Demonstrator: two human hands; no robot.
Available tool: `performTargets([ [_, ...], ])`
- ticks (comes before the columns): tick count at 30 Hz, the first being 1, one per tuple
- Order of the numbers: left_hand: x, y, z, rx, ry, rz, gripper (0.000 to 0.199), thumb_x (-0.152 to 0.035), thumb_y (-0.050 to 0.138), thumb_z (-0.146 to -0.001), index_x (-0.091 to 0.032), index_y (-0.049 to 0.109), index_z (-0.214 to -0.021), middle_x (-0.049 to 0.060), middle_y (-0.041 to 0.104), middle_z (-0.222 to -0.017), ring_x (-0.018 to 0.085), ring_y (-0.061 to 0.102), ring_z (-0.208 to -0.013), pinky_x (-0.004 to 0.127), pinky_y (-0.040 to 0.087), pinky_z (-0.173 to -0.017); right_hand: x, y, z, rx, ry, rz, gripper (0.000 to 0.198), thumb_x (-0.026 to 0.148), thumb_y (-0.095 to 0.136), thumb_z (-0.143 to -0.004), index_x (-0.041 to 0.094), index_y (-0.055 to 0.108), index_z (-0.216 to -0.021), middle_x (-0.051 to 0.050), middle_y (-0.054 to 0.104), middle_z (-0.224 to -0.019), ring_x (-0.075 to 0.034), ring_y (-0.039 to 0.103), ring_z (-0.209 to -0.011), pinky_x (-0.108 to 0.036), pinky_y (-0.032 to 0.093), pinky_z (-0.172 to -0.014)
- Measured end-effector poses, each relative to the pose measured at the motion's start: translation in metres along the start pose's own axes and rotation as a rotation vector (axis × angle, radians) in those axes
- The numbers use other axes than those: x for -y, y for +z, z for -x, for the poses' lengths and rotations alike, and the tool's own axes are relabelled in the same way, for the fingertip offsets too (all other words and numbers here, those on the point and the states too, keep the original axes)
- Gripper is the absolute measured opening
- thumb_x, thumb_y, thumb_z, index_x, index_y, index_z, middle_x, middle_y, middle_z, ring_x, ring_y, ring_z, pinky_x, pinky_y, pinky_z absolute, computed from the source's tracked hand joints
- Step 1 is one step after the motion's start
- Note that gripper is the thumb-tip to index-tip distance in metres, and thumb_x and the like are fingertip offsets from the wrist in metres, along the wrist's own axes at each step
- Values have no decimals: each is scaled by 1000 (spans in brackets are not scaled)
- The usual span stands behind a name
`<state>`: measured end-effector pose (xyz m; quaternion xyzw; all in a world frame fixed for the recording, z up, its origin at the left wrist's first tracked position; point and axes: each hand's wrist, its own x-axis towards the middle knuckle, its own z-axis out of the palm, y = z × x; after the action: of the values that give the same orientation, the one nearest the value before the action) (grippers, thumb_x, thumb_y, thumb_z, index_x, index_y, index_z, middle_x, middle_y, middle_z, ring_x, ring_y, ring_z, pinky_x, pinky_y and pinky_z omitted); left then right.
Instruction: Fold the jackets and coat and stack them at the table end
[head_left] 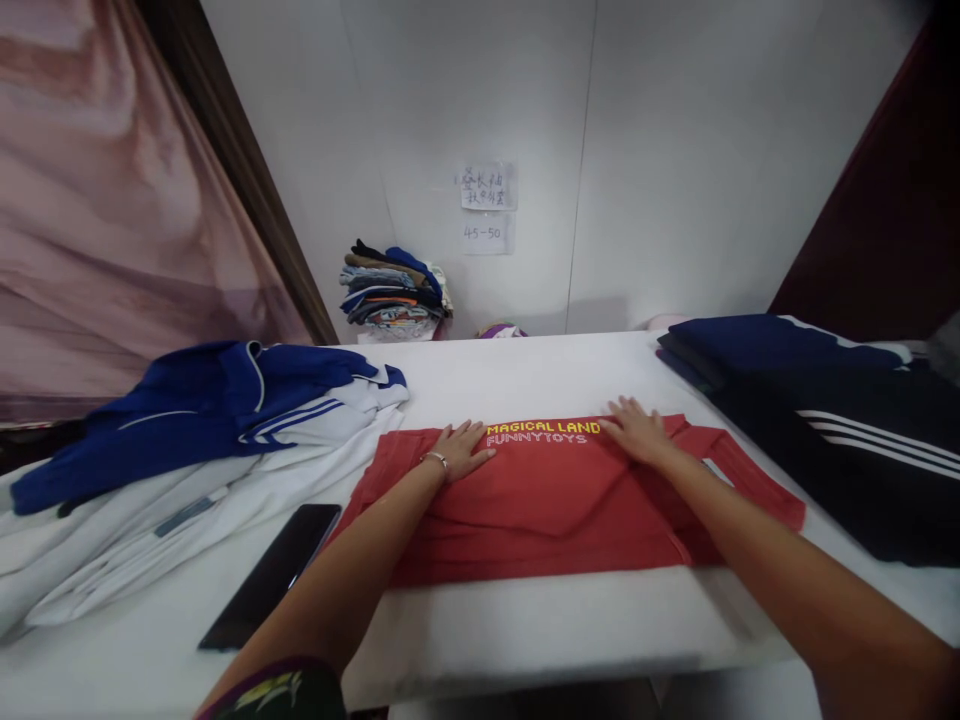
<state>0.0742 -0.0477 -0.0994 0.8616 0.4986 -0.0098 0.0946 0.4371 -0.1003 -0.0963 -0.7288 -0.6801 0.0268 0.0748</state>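
Observation:
A red shirt (pixel 540 510) lies folded over and spread wide on the white table. Yellow and white lettering reading "MAGICAL LAND FUNNYTOYS" runs along its far edge. My left hand (pixel 459 450), with a bracelet at the wrist, rests flat on the cloth just left of the lettering, fingers stretched out. At the right end of the lettering, my right hand (pixel 636 430) also lies on the shirt with its fingers spread. Neither hand grips the fabric. A small pale label shows on the red cloth beside my right forearm.
On the left lie a blue garment (pixel 202 400) and white garments (pixel 247 510), with a black phone (pixel 274 575) in front. Dark folded clothes (pixel 825 420) are stacked at the right. Behind the table (pixel 525 370) stand a clothes pile (pixel 394 290) and a wall with paper signs (pixel 487 205).

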Motion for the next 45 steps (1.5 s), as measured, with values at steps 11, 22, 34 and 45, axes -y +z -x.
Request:
performTargets([
  [11,-8,-13,31,-143,-117,-180,57,-61,31,-87,-29,51,-129,8,44,-142,30,29,-135,58,11,-109,65,17,52,166,-345,-81,72,66,19,-89,22,29,-145,-9,22,-153,-25,18,-141,-52,16,-110],
  [22,60,-31,98,-209,-632,-58,63,-62,32,-84,-16,54,-121,17,52,-130,32,52,-114,45,41,-92,108,-3,75,105,-449,-164,72,66,21,-89,24,24,-147,-7,13,-155,-25,4,-143,-53,0,-112],
  [34,41,-30,102,-247,-617,-1,61,-58,32,-86,-13,52,-123,17,55,-128,32,51,-119,44,41,-94,119,9,97,48,-616,-192,70,64,30,-89,19,35,-143,-14,21,-151,-32,17,-139,-60,9,-108],
  [45,-8,8,125,-249,-209,9,56,-53,46,-86,-27,45,-136,6,40,-146,29,26,-138,53,12,-113,107,28,127,38,-818,-256,63,51,46,-88,37,23,-145,-3,24,-150,-26,24,-137,-53,19,-111],
])
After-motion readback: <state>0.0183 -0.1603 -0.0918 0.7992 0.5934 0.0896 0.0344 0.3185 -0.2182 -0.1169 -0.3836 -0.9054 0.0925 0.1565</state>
